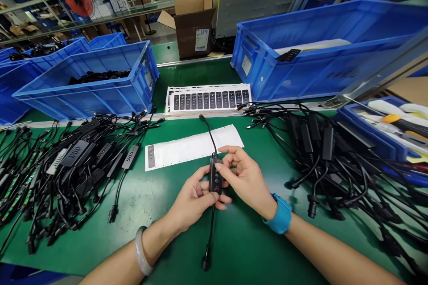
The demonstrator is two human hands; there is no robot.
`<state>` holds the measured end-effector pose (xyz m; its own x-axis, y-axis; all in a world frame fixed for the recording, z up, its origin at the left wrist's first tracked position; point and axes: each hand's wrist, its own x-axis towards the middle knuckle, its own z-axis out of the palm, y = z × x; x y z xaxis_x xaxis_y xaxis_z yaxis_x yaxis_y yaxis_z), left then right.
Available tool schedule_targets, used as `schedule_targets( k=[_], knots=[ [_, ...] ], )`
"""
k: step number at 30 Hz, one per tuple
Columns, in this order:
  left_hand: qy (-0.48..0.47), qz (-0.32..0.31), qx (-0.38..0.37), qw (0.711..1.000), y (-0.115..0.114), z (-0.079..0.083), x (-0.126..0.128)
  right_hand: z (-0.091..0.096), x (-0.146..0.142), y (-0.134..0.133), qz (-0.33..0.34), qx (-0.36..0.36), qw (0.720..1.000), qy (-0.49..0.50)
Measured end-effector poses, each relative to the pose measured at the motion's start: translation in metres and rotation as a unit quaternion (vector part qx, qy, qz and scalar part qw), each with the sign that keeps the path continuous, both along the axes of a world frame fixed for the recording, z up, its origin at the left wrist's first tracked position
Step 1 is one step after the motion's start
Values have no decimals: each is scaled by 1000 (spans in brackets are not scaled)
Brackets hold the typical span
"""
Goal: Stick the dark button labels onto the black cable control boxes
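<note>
Inline controller (216, 179) is up in both hands, just over the green bench (160, 245), face up, one cable running away from the person and the other hanging back toward them. Left hand (191, 198) has the lower end pinched, thumb on the face near the red marks, fingers underneath. Right hand (246, 179) is in a narrow pinch at the upper end, thumb on the face and the other fingers curled in close by the edge.

Looks to me like a face-label smoothing job: there's a mostly bare backing sheet (195, 150) just beyond, with one dark label (151, 156) left at its end. Can't tell from this angle whether every edge on the controller is flat.

If so, the left hand's grip is about right: keep the body steady and don't let the cables twist it. Right thumb should work from the middle outward with light, even pressure, since a hard shove at one end could skew the label or trap a bubble. Corners deserve a bit extra, they'd be first to lift. Worth checking that the icons run parallel to the long sides too.
</note>
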<state>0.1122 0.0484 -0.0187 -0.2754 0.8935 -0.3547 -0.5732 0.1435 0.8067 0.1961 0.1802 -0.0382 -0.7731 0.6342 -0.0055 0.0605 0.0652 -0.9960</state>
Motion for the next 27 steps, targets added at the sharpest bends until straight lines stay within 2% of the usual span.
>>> schedule_targets(
  k=[4, 6, 8, 15, 20, 25, 27],
  knots=[
    [2, -4, 7, 1000, 0, 2, -3, 0, 1, 1, 90, 65, 993, -48],
    [4, -16, 11, 1000, -1, 2, -4, 3, 2, 0, 138, 42, 988, -61],
    [7, -31, 4, 999, -1, 0, -4, 6, 1, -1, 159, 15, 985, -69],
    [47, -43, -11, 998, 0, -6, -4, 5, -3, 0, 116, -8, 993, -28],
    [25, -33, -22, 999, 0, -3, -2, 3, -1, 0, 69, 19, 997, -28],
    [35, 3, -21, 999, 0, -5, -1, 5, 2, -5, 114, 62, 992, 8],
    [41, 5, -14, 999, 1, -7, -1, 6, 3, -9, 112, 76, 991, -3]
  ],
)
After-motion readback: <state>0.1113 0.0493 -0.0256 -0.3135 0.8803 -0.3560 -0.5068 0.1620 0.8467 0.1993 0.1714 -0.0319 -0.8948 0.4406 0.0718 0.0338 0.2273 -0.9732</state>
